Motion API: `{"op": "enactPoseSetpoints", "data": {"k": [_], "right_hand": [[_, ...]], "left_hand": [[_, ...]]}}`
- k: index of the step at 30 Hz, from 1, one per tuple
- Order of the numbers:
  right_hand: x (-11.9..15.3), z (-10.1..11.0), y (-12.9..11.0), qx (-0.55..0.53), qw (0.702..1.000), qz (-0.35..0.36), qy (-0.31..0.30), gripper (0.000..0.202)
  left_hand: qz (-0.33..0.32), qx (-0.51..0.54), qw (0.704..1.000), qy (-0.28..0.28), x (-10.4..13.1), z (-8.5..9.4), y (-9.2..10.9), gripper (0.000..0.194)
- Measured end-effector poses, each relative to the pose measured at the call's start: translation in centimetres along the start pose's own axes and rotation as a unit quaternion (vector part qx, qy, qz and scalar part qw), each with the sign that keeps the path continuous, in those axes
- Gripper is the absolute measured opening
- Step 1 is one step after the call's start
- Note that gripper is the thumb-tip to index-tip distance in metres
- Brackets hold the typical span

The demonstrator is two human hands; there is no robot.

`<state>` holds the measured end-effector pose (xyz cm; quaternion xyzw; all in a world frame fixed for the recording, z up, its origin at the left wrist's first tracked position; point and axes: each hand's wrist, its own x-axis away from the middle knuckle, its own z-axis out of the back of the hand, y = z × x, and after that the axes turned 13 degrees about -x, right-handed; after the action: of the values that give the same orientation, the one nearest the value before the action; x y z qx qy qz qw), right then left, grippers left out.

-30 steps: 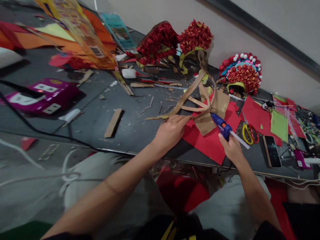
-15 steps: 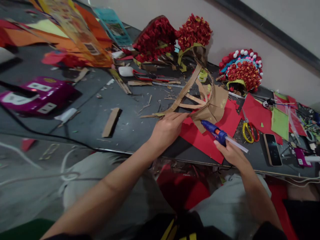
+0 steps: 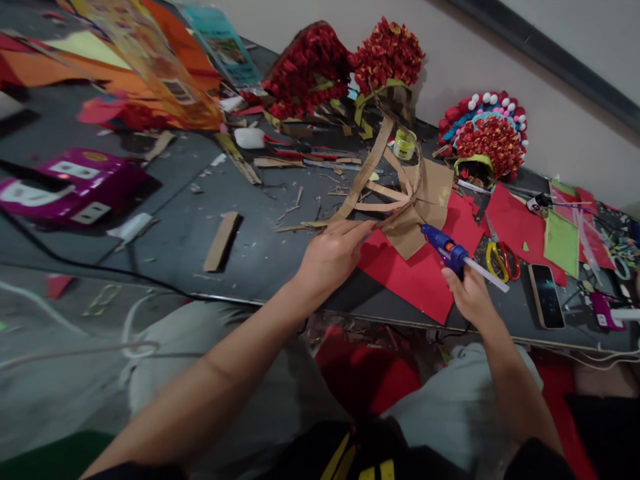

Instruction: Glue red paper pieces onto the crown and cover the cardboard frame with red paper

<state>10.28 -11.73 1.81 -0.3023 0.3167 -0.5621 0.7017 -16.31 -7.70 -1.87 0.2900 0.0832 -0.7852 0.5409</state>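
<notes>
My left hand [image 3: 333, 257] is closed on the near end of a curved frame of brown cardboard strips [image 3: 369, 175], whose thin ribs meet at its right side. A blue glue gun [image 3: 445, 248] with a clear glue stick out of its back is gripped in my right hand [image 3: 470, 290]. Its nozzle points up and left, just right of a brown cardboard piece [image 3: 407, 233] and apart from the frame. Beneath them lies a red sheet [image 3: 420, 283]. My left fingertips are partly hidden against the strips.
Scissors [image 3: 501, 260] and a phone [image 3: 547, 297] lie at the right. Behind stand red petal-covered pieces [image 3: 390, 57] and a small yellow jar [image 3: 404, 144]. A purple power strip [image 3: 75, 187] with a black cable and a cardboard strip [image 3: 223, 241] are at the left.
My right hand has drawn the glue gun back to the right, its nozzle away from the cardboard. My left hand keeps hold of the frame, almost unmoved.
</notes>
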Motion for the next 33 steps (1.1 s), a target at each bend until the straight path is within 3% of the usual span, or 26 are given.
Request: {"op": "enactPoseSetpoints", "data": {"k": [6,12,18,25,29,33], "right_hand": [[0.5,-0.2,-0.6,-0.005,0.996,0.007,-0.086,0.052],[0.1,0.1,0.2,0.022,0.999,-0.020,0.026,0.060],[0.6,-0.2,-0.6,0.000,0.994,-0.010,-0.108,0.051],[0.5,0.2,-0.4,-0.093,0.992,-0.067,-0.044,0.047],[0.8,0.3,-0.3,-0.207,0.973,-0.096,-0.023,0.045],[0.6,0.5,-0.5,-0.243,0.966,-0.084,0.017,0.044]], "left_hand": [[0.013,0.023,1.000,-0.009,0.1,-0.3,-0.3,0.036],[0.021,0.011,0.999,-0.026,0.0,0.0,-0.3,0.039],[0.032,0.013,0.999,-0.013,0.0,-0.3,-0.4,0.035],[0.042,0.028,0.998,0.029,0.0,0.0,-0.5,0.031],[0.065,0.017,0.998,0.009,-0.2,0.5,-0.7,0.030],[0.031,0.025,0.999,-0.021,-0.3,0.7,-0.6,0.035]]}}
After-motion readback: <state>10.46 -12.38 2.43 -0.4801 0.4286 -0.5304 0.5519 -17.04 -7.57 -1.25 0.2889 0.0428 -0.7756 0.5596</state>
